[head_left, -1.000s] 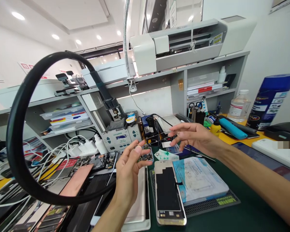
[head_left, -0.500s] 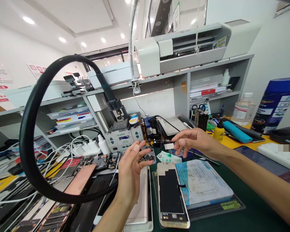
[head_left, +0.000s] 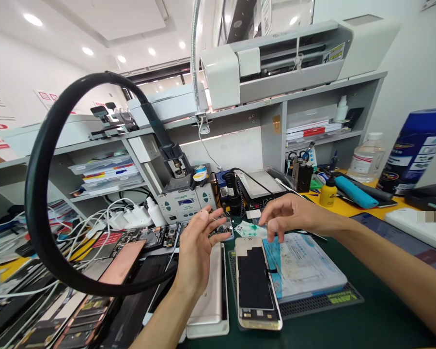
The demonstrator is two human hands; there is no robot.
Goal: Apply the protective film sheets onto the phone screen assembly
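Raised above the left side of the mat, my left hand (head_left: 195, 249) brings thumb and index finger together, with the other fingers stretched out. Whatever the pinch holds is too small to make out. My right hand (head_left: 288, 215) hovers over the top of a blue-and-white box (head_left: 312, 271), its fingers loosely curved and apart, nothing visible in them. Below and between the hands lies a phone screen (head_left: 255, 283), back side up, with a black panel and a short dark flex cable (head_left: 272, 271) at its right edge. A gold phone back (head_left: 207, 300) sits under my left wrist.
A thick black hose (head_left: 32, 194) loops on the left, near a hot-air station (head_left: 183, 206). Phone parts and white cables crowd that side. A yellow bottle (head_left: 327, 194), a blue tool (head_left: 356, 191) and a spray can (head_left: 414, 150) stand or lie at the right.
The thin dark strip stretched between my two hands is no longer visible there. My right hand has dropped slightly; my left hand has barely moved. The camera view has shifted a little.
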